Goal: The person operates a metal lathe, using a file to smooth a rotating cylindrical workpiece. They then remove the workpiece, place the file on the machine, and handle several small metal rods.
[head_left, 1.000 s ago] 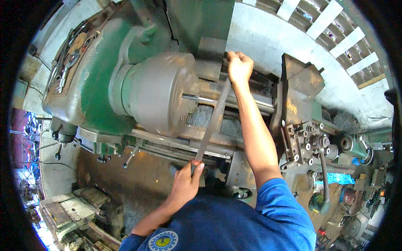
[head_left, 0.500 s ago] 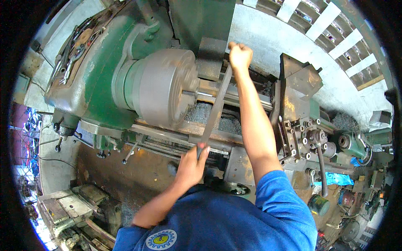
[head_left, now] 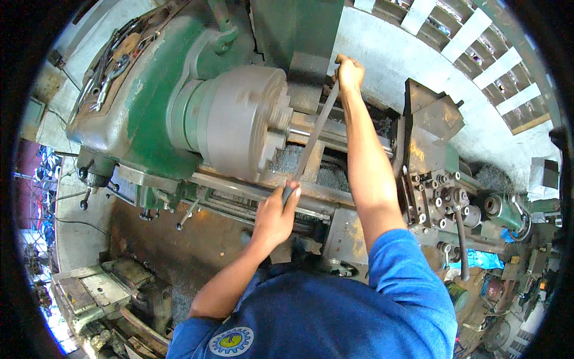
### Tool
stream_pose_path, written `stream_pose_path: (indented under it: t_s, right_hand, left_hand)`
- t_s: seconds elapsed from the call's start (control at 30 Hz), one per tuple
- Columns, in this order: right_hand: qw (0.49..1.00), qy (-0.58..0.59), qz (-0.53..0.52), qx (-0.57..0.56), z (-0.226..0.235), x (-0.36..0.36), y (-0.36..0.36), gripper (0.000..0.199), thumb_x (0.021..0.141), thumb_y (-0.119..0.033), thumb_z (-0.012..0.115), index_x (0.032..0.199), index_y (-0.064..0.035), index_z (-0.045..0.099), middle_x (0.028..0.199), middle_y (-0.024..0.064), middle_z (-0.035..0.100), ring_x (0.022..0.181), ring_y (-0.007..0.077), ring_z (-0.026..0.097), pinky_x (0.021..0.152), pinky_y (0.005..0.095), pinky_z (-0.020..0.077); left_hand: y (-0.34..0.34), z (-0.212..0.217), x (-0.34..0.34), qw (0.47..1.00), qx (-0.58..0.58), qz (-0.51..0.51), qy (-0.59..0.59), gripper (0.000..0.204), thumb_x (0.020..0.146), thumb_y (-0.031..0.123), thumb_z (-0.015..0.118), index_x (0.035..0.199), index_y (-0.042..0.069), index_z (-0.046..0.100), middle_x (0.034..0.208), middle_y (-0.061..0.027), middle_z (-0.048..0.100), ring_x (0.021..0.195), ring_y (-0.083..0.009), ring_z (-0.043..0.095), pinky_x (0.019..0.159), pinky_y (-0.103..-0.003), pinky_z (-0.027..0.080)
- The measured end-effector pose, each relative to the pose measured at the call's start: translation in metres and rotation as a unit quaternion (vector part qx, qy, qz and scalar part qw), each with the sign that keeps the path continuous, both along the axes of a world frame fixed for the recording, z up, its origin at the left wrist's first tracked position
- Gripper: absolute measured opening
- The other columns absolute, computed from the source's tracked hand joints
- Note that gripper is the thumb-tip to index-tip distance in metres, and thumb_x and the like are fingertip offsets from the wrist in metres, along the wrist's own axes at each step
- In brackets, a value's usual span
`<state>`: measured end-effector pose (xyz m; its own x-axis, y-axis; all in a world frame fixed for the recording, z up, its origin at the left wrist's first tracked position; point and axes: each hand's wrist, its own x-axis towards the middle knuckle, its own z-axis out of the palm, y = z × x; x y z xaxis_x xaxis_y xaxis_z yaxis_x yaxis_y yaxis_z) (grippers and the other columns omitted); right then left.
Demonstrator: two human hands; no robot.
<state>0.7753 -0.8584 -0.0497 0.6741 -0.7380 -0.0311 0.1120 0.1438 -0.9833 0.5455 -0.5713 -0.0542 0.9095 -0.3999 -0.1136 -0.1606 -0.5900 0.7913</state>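
Note:
A long flat metal file (head_left: 315,139) slants across the lathe, its far end up and to the right. My left hand (head_left: 275,218) is closed round its dark handle at the near end. Beyond the lathe bed, my right hand (head_left: 351,75) is closed on the file's far tip. The blade crosses over a thin shiny round bar (head_left: 297,132), which sticks out to the right from the big grey chuck (head_left: 239,122). The chuck's jaws are blurred. Whether the blade touches the bar I cannot tell.
The green headstock (head_left: 146,99) carries wrenches (head_left: 110,78) on top, at left. Right of my right forearm stand the tool post (head_left: 433,194) and its long lever (head_left: 461,245). Metal chips (head_left: 332,178) lie beneath the bar. A worn machine block (head_left: 92,296) stands lower left.
Both hands have moved a little away from me with the file, still gripping its two ends. The chuck jaws show at a different turn. The whole view has shifted slightly.

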Motion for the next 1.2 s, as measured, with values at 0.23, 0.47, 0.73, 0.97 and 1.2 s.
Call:
stream_pose_path:
  t_s: [0.23, 0.47, 0.73, 0.97, 1.2]
  right_hand:
    - [0.977, -0.115, 0.131, 0.122, -0.036, -0.04, 0.051, 0.022, 0.083, -0.008, 0.062, 0.062, -0.0066, 0.053, 0.049, -0.0014, 0.04, 0.038, 0.0089, 0.035, 0.038, 0.0288, 0.0259]
    - [0.982, -0.004, 0.012, 0.187, -0.035, 0.003, 0.018, 0.018, 0.075, -0.01, 0.062, 0.062, -0.0062, 0.051, 0.049, 0.0036, 0.041, 0.039, 0.0158, 0.038, 0.039, 0.0341, 0.0329]
    - [0.972, -0.039, 0.097, 0.21, -0.04, -0.04, 0.048, 0.027, 0.079, -0.005, 0.053, 0.057, -0.011, 0.039, 0.045, 0.0018, 0.032, 0.034, 0.0152, 0.029, 0.035, 0.032, 0.0226]
    - [0.974, -0.005, 0.079, 0.212, -0.028, -0.002, 0.034, 0.031, 0.075, -0.011, 0.058, 0.054, -0.0133, 0.035, 0.045, 0.0032, 0.031, 0.035, 0.0165, 0.03, 0.036, 0.0332, 0.0219]
    - [0.969, -0.044, 0.108, 0.217, -0.032, -0.027, 0.055, 0.024, 0.078, -0.005, 0.055, 0.058, -0.0087, 0.044, 0.046, 0.0011, 0.032, 0.035, 0.0133, 0.03, 0.036, 0.0313, 0.0242]
  left_hand:
    - [0.06, -0.004, -0.065, 0.976, -0.04, -0.028, 0.213, 0.035, 0.105, 0.025, 0.051, 0.131, 0.002, 0.049, 0.078, -0.0179, 0.062, 0.069, -0.0328, 0.067, 0.064, -0.041, 0.051]
    - [0.006, 0.024, -0.016, 0.996, 0.003, 0.017, 0.088, 0.034, 0.102, 0.027, 0.055, 0.123, 0.0, 0.055, 0.089, -0.0298, 0.064, 0.087, -0.0511, 0.062, 0.074, -0.053, 0.048]
    - [0.042, 0.046, -0.058, 0.995, -0.019, -0.033, 0.096, 0.034, 0.102, 0.02, 0.054, 0.13, 0.002, 0.049, 0.089, -0.0293, 0.064, 0.088, -0.0524, 0.062, 0.073, -0.054, 0.048]
    - [0.009, 0.031, -0.032, 0.995, 0.002, 0.008, 0.104, 0.027, 0.102, 0.018, 0.053, 0.123, 0.0, 0.05, 0.081, -0.0275, 0.062, 0.08, -0.0506, 0.063, 0.066, -0.054, 0.046]
    - [0.027, 0.059, -0.055, 0.986, 0.044, -0.015, 0.162, 0.03, 0.102, 0.018, 0.054, 0.127, 0.001, 0.05, 0.08, -0.0261, 0.062, 0.079, -0.0478, 0.064, 0.067, -0.053, 0.047]
